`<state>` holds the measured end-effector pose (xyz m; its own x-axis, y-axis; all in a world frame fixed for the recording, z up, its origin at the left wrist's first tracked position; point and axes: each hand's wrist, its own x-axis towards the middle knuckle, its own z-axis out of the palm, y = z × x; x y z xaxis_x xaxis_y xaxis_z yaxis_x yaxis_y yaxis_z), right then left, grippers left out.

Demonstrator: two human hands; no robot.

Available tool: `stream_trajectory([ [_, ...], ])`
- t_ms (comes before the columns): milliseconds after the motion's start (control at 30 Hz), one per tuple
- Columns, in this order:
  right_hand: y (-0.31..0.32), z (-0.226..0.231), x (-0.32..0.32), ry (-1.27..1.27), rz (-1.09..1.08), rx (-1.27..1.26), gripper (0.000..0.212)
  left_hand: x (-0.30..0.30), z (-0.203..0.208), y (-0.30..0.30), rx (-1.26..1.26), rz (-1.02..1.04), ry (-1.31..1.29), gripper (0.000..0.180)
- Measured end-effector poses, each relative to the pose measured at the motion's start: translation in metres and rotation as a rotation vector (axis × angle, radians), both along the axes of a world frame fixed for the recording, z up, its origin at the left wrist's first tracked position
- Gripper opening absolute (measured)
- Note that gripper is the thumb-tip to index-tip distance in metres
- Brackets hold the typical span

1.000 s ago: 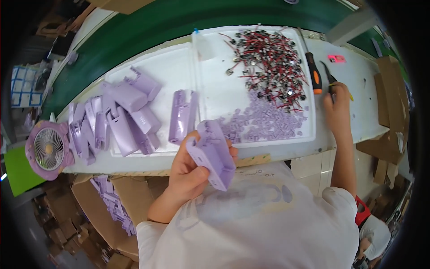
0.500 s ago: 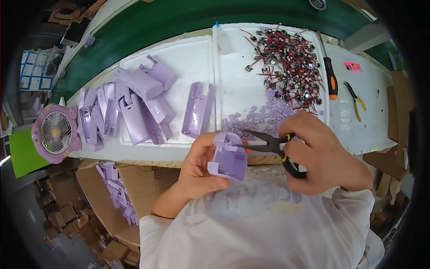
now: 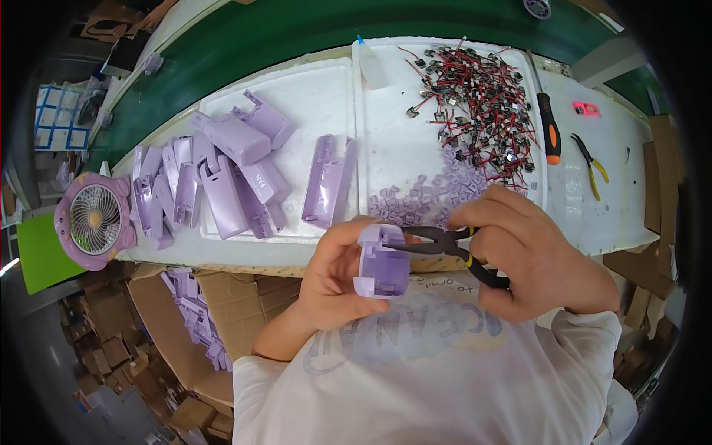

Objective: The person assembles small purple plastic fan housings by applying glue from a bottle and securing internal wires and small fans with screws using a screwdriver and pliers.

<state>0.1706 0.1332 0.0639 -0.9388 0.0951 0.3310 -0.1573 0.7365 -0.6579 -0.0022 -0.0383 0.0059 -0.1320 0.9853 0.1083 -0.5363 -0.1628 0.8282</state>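
Note:
My left hand point(image 3: 331, 280) grips a lilac plastic casing point(image 3: 385, 273) in front of my chest, its hollow side turned up. In my right hand point(image 3: 514, 252) are long-nose pliers point(image 3: 445, 243) with black and yellow handles. Their jaws point left and reach into the upper end of the casing, and what the tips touch is too small to make out. Just beyond the pliers lie many tiny lilac plastic pieces point(image 3: 426, 194) on a white foam tray point(image 3: 393, 111). One more open casing half point(image 3: 328, 182) rests farther left.
Lilac casings point(image 3: 226, 189) are heaped on the left tray. Circuit boards with red wires point(image 3: 486, 111) pile up at the back right, beside a screwdriver point(image 3: 549, 130) and yellow-handled pliers point(image 3: 589, 167). A pink fan point(image 3: 94, 220) stands far left, above a cardboard box point(image 3: 237, 311) holding lilac parts.
The casing has turned slightly in my left hand. The pliers have swung a little, and their jaws now sit deeper over the casing's upper end. My view has shifted slightly.

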Motion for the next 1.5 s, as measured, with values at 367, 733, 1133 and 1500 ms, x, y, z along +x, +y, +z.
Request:
stream_trajectory([
  [367, -0.005, -0.007, -0.001, 0.019, -0.088, 0.079, 0.028, 0.004, -0.001, 0.001, 0.021, 0.08, 0.061, 0.064],
  [733, -0.009, -0.015, -0.006, 0.025, -0.179, 0.137, 0.025, -0.003, -0.001, 0.001, 0.032, 0.103, 0.206, 0.066],
  [1133, -0.008, -0.002, -0.015, -0.051, -0.123, -0.105, 0.029, -0.001, -0.003, 0.002, 0.032, 0.179, 0.139, 0.067],
  [1500, -0.011, 0.0, -0.013, -0.087, -0.148, -0.079, 0.029, -0.001, -0.004, 0.001, 0.027, 0.192, 0.186, 0.07],
])
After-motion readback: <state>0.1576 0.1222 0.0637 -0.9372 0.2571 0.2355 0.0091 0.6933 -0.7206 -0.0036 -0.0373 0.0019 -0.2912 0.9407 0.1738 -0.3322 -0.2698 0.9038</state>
